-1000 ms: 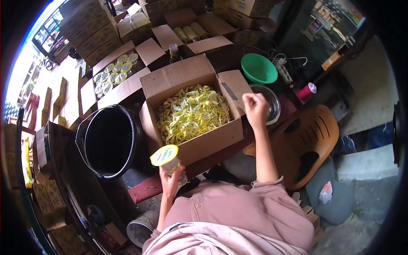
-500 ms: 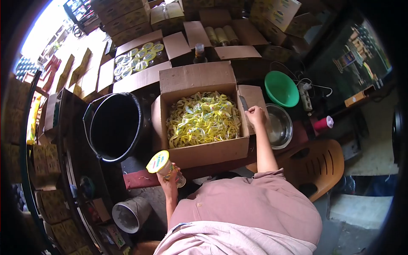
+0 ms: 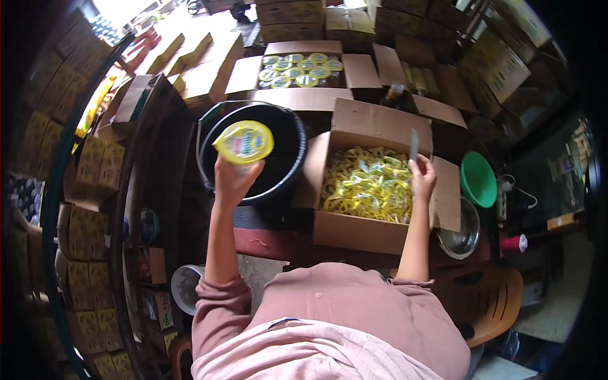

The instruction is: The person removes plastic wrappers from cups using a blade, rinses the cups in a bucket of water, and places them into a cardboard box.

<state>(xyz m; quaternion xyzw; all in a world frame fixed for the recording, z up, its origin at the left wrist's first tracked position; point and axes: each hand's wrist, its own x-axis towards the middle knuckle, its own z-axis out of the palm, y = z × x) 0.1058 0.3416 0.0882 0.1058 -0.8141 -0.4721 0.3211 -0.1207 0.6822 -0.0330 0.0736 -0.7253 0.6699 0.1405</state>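
Observation:
My left hand (image 3: pixel 233 180) is closed round a sealed plastic cup (image 3: pixel 246 142) with a yellow printed lid, held up over the black bucket (image 3: pixel 300 166). The lid faces up and slightly blurs. My right hand (image 3: pixel 424 177) pinches a thin grey knife (image 3: pixel 414 145), its blade pointing up and away; any handle is hidden by the fingers. That hand is above the right side of an open cardboard box (image 3: pixel 361 230), which is full of yellow and clear plastic strips (image 3: pixel 370 183).
Behind the bucket stands an open carton (image 3: pixel 304 98) of yellow-lidded cups. To the right are a green bowl (image 3: pixel 479 180), a metal bowl (image 3: pixel 470 239) and a pink spool (image 3: pixel 513 244). An orange chair (image 3: pixel 487 297) is at the table's edge, and a pale bucket (image 3: pixel 185 290) is below left.
My left hand has lifted the cup forward from beside my body to above the black bucket. The view has turned left. My right hand still holds the knife by the box.

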